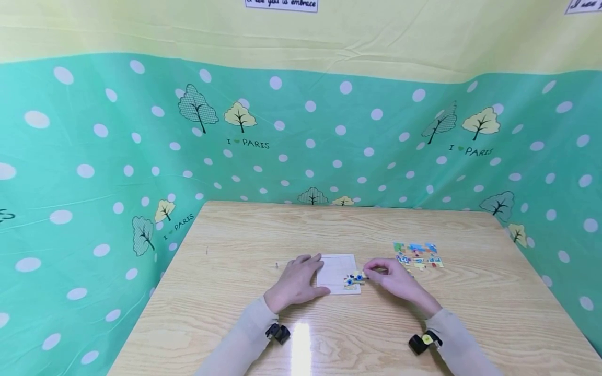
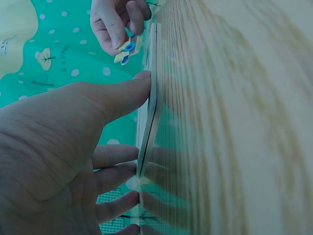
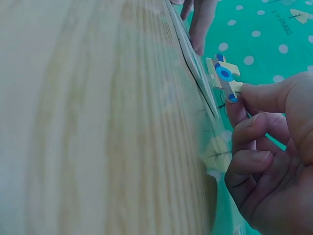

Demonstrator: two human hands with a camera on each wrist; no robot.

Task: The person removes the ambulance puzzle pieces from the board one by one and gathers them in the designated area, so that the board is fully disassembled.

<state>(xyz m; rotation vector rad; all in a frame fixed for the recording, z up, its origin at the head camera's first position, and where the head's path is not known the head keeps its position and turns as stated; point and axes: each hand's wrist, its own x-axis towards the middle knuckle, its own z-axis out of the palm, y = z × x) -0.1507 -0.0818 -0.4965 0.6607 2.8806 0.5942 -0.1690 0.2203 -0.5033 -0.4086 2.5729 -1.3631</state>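
Note:
A white puzzle tray [image 1: 334, 266] lies flat on the wooden table. At its left side is my left hand [image 1: 296, 281], thumb against the near edge and fingers stretched along the far left part; in the left wrist view, the thumb [image 2: 124, 95] touches the tray's rim. My right hand [image 1: 395, 278] pinches a yellow jigsaw piece [image 3: 224, 74] with a blue ring between thumb and index finger, just above the tray's right side. Below it, a pale patterned patch [image 1: 350, 286] shows at the tray's near right corner, partly covered.
Several colourful jigsaw pieces [image 1: 417, 250] lie loose on the table [image 1: 263, 230] to the right of the tray, beyond my right hand. A small dark bit [image 1: 276, 265] lies left of the tray. Green dotted cloth [image 1: 282, 172] hangs behind the table.

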